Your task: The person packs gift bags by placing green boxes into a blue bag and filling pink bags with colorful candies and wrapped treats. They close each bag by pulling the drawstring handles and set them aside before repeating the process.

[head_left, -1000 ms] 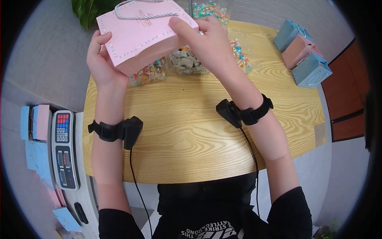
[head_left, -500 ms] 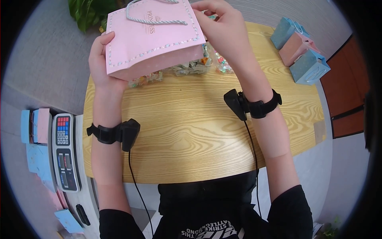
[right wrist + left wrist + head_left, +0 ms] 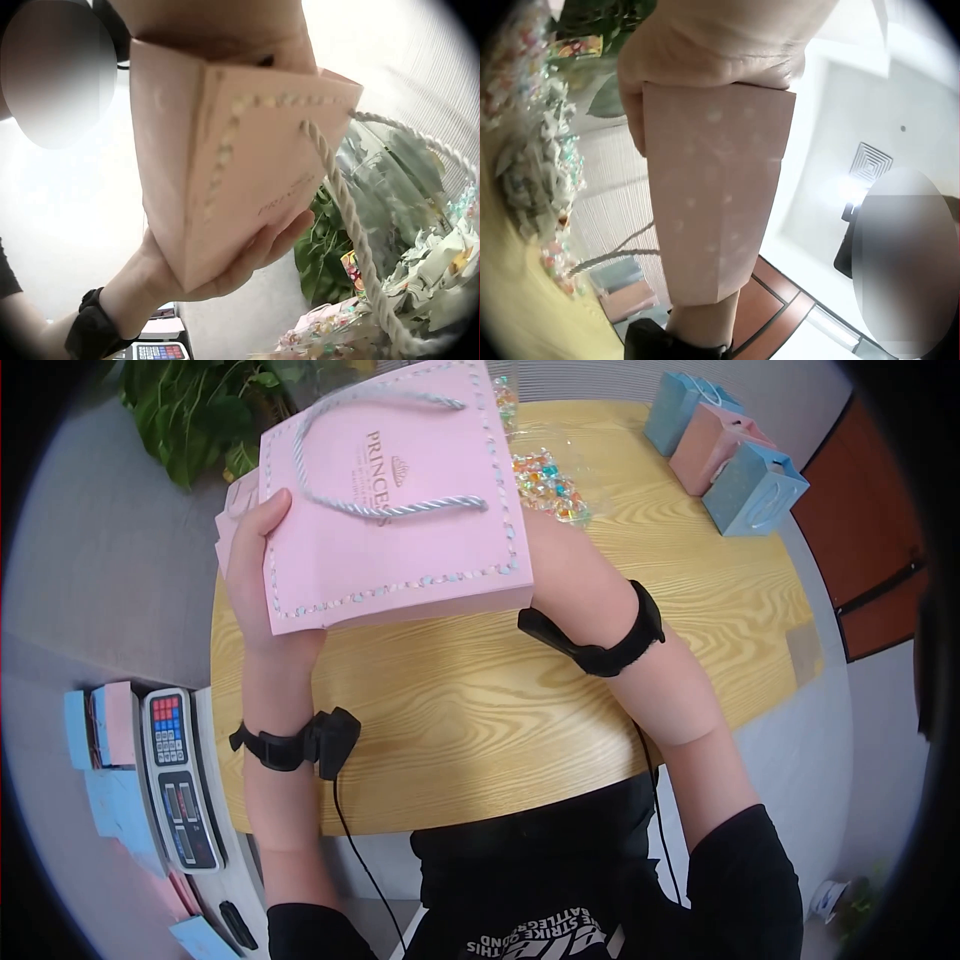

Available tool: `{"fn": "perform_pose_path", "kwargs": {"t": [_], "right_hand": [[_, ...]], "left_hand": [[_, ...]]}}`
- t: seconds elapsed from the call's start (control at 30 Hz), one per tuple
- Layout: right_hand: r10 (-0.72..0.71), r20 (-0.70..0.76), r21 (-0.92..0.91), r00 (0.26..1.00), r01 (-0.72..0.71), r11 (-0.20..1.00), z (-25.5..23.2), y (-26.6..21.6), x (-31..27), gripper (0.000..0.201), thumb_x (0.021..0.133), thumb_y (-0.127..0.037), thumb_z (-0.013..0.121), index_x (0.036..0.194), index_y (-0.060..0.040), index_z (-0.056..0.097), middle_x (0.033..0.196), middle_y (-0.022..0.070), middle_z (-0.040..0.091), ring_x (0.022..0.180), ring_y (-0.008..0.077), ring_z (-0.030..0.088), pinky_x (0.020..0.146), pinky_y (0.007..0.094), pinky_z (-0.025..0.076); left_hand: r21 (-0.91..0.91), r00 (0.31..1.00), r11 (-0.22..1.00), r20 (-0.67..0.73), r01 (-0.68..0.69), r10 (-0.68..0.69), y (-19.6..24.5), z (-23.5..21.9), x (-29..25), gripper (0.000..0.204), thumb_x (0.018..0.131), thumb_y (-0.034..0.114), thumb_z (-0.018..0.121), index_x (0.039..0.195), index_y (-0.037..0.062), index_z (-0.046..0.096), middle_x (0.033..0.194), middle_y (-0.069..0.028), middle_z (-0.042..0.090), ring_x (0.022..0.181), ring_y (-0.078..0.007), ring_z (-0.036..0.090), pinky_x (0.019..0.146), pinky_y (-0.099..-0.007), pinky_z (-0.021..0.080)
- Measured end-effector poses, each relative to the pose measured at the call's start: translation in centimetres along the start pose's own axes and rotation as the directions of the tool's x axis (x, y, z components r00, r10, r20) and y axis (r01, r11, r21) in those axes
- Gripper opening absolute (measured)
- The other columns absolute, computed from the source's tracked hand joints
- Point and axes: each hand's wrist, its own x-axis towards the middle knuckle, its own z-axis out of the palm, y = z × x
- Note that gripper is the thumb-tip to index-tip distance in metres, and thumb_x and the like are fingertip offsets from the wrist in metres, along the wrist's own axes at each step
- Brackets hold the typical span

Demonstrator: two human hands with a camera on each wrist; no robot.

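Note:
A pink gift bag with "PRINCESS" lettering and a beaded-looking border is held up over the table. Its silvery rope handle loops across the front. My left hand grips the bag at its left, base end, thumb over the printed face; its fingers press along the bag's side in the right wrist view. My right hand reaches in through the bag's mouth, so its fingers are hidden inside. Whether those fingers hold anything I cannot tell.
Clear packs of wrapped candies lie behind the bag, with grey-white wrapped pieces beside them. Small blue and pink bags stand at the back right. A scale is on the left, beside flat blue cards; a plant is behind.
The right hand has gone from the bag's right edge to inside its mouth. The bag has come nearer and lower, its printed face turned more toward the head camera. The left hand keeps its hold.

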Motion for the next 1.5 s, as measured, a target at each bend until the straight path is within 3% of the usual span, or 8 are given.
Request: {"fn": "perform_pose_path", "kwargs": {"t": [0.43,0.53,0.67,0.87,1.13,1.37,1.43,1.5], "right_hand": [[0.285,0.511,0.306,0.811,-0.481,0.821,-1.6,-3.0,-0.7,0.044,0.071,-0.035,0.065,0.111,-0.0164,0.061,0.117,0.0077,0.057,0.11,0.0262,0.05,0.093,0.0454,0.033],[0.127,0.414,0.231,0.901,-0.239,0.943,-0.4,-3.3,-1.9,0.038,0.076,-0.034,0.058,0.111,-0.018,0.061,0.118,0.0075,0.056,0.111,0.0274,0.049,0.093,0.044,0.035],[0.223,0.555,0.191,0.802,-0.383,0.904,-1.1,-3.5,-1.3,0.037,0.078,-0.035,0.052,0.11,-0.0177,0.061,0.122,0.0065,0.054,0.113,0.0295,0.047,0.094,0.0432,0.034],[0.199,0.565,0.058,0.801,-0.279,0.958,-0.3,-3.0,-1.5,0.033,0.08,-0.032,0.056,0.108,-0.0148,0.062,0.099,0.01,0.064,0.085,0.0229,0.061,0.074,0.0376,0.049],[0.384,0.662,0.206,0.644,-0.649,0.733,-1.1,-4.0,-1.2,0.028,0.067,-0.014,0.068,0.093,-0.0044,0.064,0.085,0.0116,0.064,0.071,0.0263,0.061,0.066,0.0339,0.049],[0.003,0.183,0.189,0.983,-0.038,0.981,0.2,-1.9,-0.6,0.019,0.078,-0.014,0.066,0.096,-0.0075,0.064,0.089,0.0085,0.064,0.081,0.0247,0.061,0.068,0.0358,0.048],[0.076,0.218,0.112,0.973,-0.102,0.988,-0.1,-1.2,-0.6,0.022,0.078,-0.016,0.065,0.098,-0.0073,0.065,0.091,0.0108,0.064,0.085,0.0267,0.06,0.074,0.0361,0.047],[0.132,0.242,0.029,0.961,-0.144,0.989,0.0,-0.7,-0.8,0.025,0.078,-0.018,0.064,0.1,-0.0072,0.065,0.093,0.0131,0.063,0.09,0.0287,0.059,0.079,0.0363,0.047]], "left_hand": [[-0.099,0.978,0.993,0.203,0.062,-0.041,0.2,-2.9,0.5,0.043,0.087,0.022,0.043,0.121,-0.0042,0.047,0.114,-0.0148,0.058,0.1,-0.0228,0.059,0.089,-0.034,0.047],[-0.14,0.977,0.984,0.199,0.108,-0.079,-0.5,-1.2,-0.3,0.045,0.088,0.023,0.042,0.125,-0.0034,0.042,0.119,-0.0163,0.055,0.103,-0.0224,0.058,0.088,-0.0333,0.047],[-0.181,0.966,0.97,0.231,0.163,-0.12,-1.3,-0.7,-0.2,0.046,0.09,0.025,0.041,0.126,-0.0035,0.041,0.121,-0.0165,0.054,0.104,-0.0229,0.058,0.09,-0.0339,0.046],[-0.072,0.969,0.978,0.165,0.196,-0.183,-1.2,0.9,-0.4,0.047,0.094,0.031,0.039,0.127,-0.0023,0.041,0.12,-0.0163,0.055,0.105,-0.0243,0.058,0.091,-0.0354,0.046],[0.029,0.965,0.966,0.056,0.256,-0.257,-0.2,-2.5,-2.3,0.05,0.096,0.035,0.037,0.131,-0.0012,0.039,0.122,-0.0166,0.054,0.106,-0.0244,0.058,0.09,-0.0355,0.048],[-0.091,0.977,0.973,0.042,0.213,-0.21,3.8,-12.0,-4.6,0.052,0.095,0.037,0.036,0.132,0.0007,0.038,0.125,-0.0146,0.052,0.111,-0.0249,0.054,0.095,-0.037,0.044],[-0.259,0.974,0.94,0.109,0.222,-0.2,4.0,-18.0,-4.9,0.051,0.094,0.038,0.039,0.13,0.001,0.042,0.124,-0.0143,0.053,0.109,-0.0249,0.055,0.093,-0.0357,0.045],[0.439,0.93,0.894,-0.283,-0.091,0.234,3.5,-23.7,-5.4,0.046,0.095,0.03,0.04,0.131,0.0012,0.041,0.123,-0.0127,0.053,0.102,-0.0216,0.059,0.086,-0.0331,0.051]]}}
